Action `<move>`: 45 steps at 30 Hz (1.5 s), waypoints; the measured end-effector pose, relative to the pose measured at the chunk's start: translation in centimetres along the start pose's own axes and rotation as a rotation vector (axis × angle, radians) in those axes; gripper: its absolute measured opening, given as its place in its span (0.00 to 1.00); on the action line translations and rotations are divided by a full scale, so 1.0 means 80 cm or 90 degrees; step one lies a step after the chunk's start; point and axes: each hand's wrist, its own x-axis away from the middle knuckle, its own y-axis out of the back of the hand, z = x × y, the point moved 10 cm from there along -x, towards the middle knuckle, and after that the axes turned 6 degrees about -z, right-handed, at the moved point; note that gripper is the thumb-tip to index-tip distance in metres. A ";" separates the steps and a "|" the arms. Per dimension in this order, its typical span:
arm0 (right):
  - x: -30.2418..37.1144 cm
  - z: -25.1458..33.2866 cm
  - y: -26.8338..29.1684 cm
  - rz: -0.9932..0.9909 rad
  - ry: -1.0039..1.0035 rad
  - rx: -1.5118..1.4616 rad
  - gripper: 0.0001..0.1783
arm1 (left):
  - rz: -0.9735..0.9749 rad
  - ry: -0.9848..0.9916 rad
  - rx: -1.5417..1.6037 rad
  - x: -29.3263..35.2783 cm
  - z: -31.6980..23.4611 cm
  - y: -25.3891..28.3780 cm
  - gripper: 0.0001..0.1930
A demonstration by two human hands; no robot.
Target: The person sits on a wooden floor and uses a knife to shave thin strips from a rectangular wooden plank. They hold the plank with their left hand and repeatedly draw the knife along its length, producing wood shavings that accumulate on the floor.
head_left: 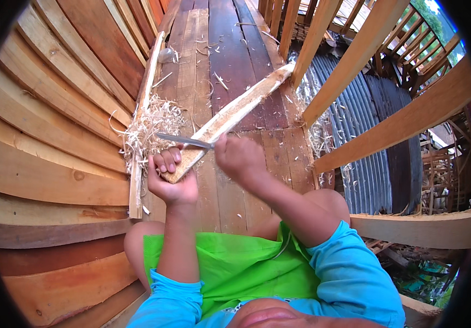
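Observation:
A long pale strip of wood, with a rough brown upper face, slants from my lap side up to the right. My left hand is closed around its near end, fingers curled over the edge. In my right fist is the handle of a knife, mostly hidden by the fingers. The knife's blade points left and lies across the strip, just beyond my left fingers. The strip's far end rests by the base of a railing post.
Curled wood shavings are heaped against the plank wall on the left, and more lie scattered over the board floor. Slanting railing posts stand on the right, with a corrugated metal sheet lower down beyond them.

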 end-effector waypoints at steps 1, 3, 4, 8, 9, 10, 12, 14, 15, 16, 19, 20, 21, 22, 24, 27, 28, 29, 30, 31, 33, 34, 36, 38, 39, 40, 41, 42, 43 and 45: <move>-0.012 -0.017 -0.005 0.000 -0.001 -0.012 0.31 | -0.012 0.013 0.025 -0.001 0.004 0.001 0.18; -0.015 -0.016 0.004 -0.047 0.015 -0.034 0.31 | -0.068 0.023 0.041 -0.005 0.008 0.018 0.18; -0.012 -0.016 -0.003 -0.038 -0.016 -0.045 0.31 | -0.096 0.027 0.050 -0.007 0.008 0.027 0.18; 0.010 0.017 -0.013 0.039 -0.019 0.000 0.31 | -0.069 0.019 0.074 -0.007 -0.008 0.031 0.17; 0.014 0.026 -0.019 0.067 0.006 0.020 0.32 | -0.085 0.012 0.046 -0.004 -0.011 0.031 0.17; 0.001 0.004 -0.014 0.026 -0.028 0.018 0.32 | -0.081 0.013 0.052 -0.003 -0.006 0.026 0.18; -0.032 -0.061 0.000 -0.052 -0.105 0.005 0.34 | -0.072 0.020 0.052 -0.002 -0.001 0.018 0.18; -0.038 -0.072 0.010 -0.043 -0.138 -0.004 0.34 | -0.030 0.015 0.038 -0.001 0.001 0.016 0.18; -0.028 -0.052 0.006 -0.034 -0.118 0.005 0.34 | -0.019 0.003 0.034 0.001 -0.002 0.015 0.18; -0.017 -0.029 0.004 -0.025 -0.098 0.013 0.34 | -0.007 -0.008 0.031 0.001 -0.004 0.011 0.18; -0.018 -0.019 -0.001 -0.026 -0.006 0.014 0.31 | -0.044 0.011 0.020 0.003 0.001 0.008 0.18; -0.024 -0.018 0.007 -0.060 0.014 -0.007 0.31 | -0.052 0.015 0.019 0.000 0.001 0.007 0.18; -0.021 -0.019 0.008 -0.084 -0.006 -0.001 0.31 | -0.053 0.009 0.024 -0.004 0.007 0.015 0.18; -0.014 -0.020 -0.001 -0.059 -0.039 -0.006 0.31 | -0.058 0.017 0.032 -0.005 0.004 0.019 0.18; -0.006 -0.014 -0.003 -0.007 -0.093 -0.001 0.30 | -0.075 0.026 0.066 -0.006 0.007 0.024 0.18; -0.013 -0.019 -0.017 -0.002 -0.037 0.003 0.30 | -0.035 0.011 0.036 -0.003 0.004 0.016 0.17; -0.015 -0.027 -0.013 -0.025 -0.045 0.004 0.30 | -0.034 0.013 0.032 -0.002 0.009 0.012 0.18; -0.019 -0.029 -0.005 -0.044 -0.048 0.005 0.30 | -0.035 0.008 0.028 -0.002 0.008 0.011 0.18; -0.020 -0.027 0.003 -0.063 -0.050 0.006 0.30 | -0.035 0.013 0.036 -0.001 0.006 0.012 0.18; -0.010 -0.016 -0.002 -0.055 -0.039 0.017 0.30 | -0.035 0.018 0.044 -0.001 0.002 0.013 0.18; 0.008 0.008 -0.003 -0.051 -0.015 0.047 0.29 | -0.006 -0.001 0.030 -0.001 -0.002 0.008 0.18; -0.003 0.003 0.007 -0.087 0.008 0.034 0.29 | -0.009 0.000 0.023 0.003 -0.003 0.008 0.18; -0.016 -0.013 0.018 -0.145 0.026 -0.005 0.29 | -0.021 0.005 0.011 0.007 -0.004 0.001 0.19; -0.005 0.000 0.014 -0.123 0.018 0.001 0.29 | -0.018 -0.011 -0.011 -0.004 0.002 0.016 0.18; 0.003 0.014 0.013 -0.118 0.029 0.012 0.29 | -0.027 0.000 0.020 -0.004 0.002 0.016 0.18; 0.011 0.022 0.011 -0.113 0.041 0.023 0.29 | -0.010 -0.003 0.013 -0.002 -0.001 0.014 0.18; 0.016 0.029 0.002 -0.071 0.085 0.003 0.29 | 0.011 -0.009 0.004 -0.001 -0.008 0.011 0.18; 0.007 0.010 0.004 -0.091 0.058 0.008 0.29 | 0.033 -0.005 -0.006 0.004 -0.012 0.001 0.18; -0.011 -0.016 0.006 -0.111 0.032 0.013 0.29 | -0.002 0.012 0.007 0.006 -0.004 -0.003 0.18; -0.013 -0.020 0.017 -0.153 -0.033 0.013 0.30 | -0.011 0.004 0.012 0.000 -0.001 0.007 0.18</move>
